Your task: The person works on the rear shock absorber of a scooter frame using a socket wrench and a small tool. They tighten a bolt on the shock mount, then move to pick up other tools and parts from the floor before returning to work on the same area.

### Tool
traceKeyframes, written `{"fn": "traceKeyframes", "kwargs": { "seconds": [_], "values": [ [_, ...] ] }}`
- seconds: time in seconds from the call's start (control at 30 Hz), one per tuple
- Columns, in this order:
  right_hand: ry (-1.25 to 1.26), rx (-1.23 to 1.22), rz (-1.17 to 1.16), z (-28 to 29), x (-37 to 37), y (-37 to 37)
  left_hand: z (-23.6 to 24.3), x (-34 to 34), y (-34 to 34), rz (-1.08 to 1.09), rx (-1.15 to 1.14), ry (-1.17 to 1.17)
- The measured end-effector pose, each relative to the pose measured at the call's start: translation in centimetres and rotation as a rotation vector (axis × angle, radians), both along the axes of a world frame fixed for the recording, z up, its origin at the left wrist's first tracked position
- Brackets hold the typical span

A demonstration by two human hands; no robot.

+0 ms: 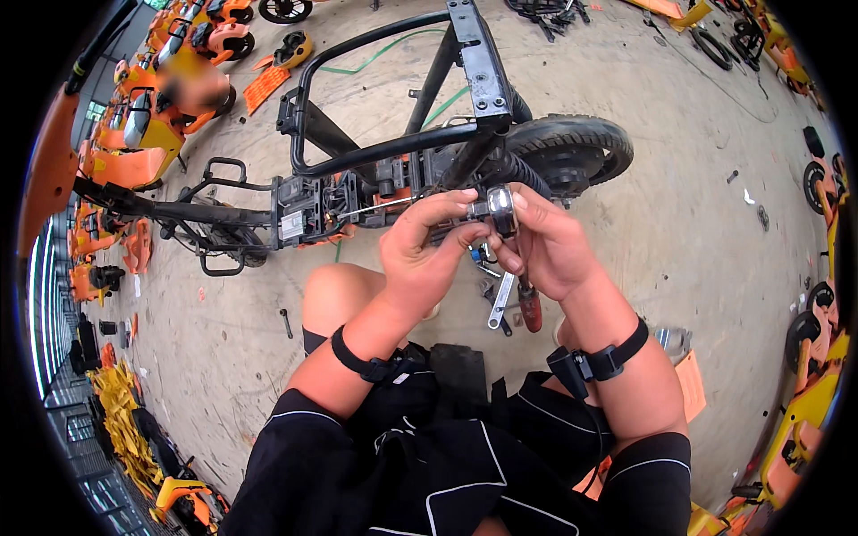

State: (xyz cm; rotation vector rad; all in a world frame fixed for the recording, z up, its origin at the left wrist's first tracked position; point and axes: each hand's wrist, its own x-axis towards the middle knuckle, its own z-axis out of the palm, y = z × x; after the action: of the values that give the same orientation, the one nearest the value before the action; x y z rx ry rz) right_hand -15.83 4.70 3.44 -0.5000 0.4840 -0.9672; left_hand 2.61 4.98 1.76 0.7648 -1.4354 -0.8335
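In front of me, over the near side of a stripped black scooter frame [313, 165], both my hands are closed on a small round black part with a shiny rim [502, 201]. My left hand [420, 246] pinches its left side with thumb and fingertips. My right hand [554, 241] grips it from the right, thumb on top. A red-handled tool [530, 313], looking like a screwdriver, hangs below my right fingers; whether they hold it is hidden. From near my left fingers a thin metal rod [380, 208] runs leftward across the frame.
A wrench [500, 302] lies on the concrete floor by my knees. The frame's rear wheel [572, 152] stands beyond my right hand. Orange and yellow scooters line the left and right sides. A helmet [293, 51] rests at the far left, near a blurred person [192, 85].
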Motion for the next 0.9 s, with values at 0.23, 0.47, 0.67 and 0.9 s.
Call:
{"fn": "traceKeyframes", "kwargs": {
  "seconds": [0.23,0.47,0.67,0.9],
  "values": [
    [-0.130,0.094,0.085,-0.7,0.2,0.2,0.5,1.0,-0.8,0.001,-0.238,-0.278],
    [-0.006,0.061,0.003,-1.4,0.3,-0.4,1.3,-0.6,-0.3,-0.133,0.306,-0.015],
    [0.035,0.105,0.011,-1.7,0.3,-0.7,0.5,-0.1,-1.0,-0.126,0.310,-0.135],
    [0.397,0.000,0.024,-1.5,-1.0,-0.9,0.7,-0.9,-2.0,-0.149,0.416,-0.218]
  ]
}}
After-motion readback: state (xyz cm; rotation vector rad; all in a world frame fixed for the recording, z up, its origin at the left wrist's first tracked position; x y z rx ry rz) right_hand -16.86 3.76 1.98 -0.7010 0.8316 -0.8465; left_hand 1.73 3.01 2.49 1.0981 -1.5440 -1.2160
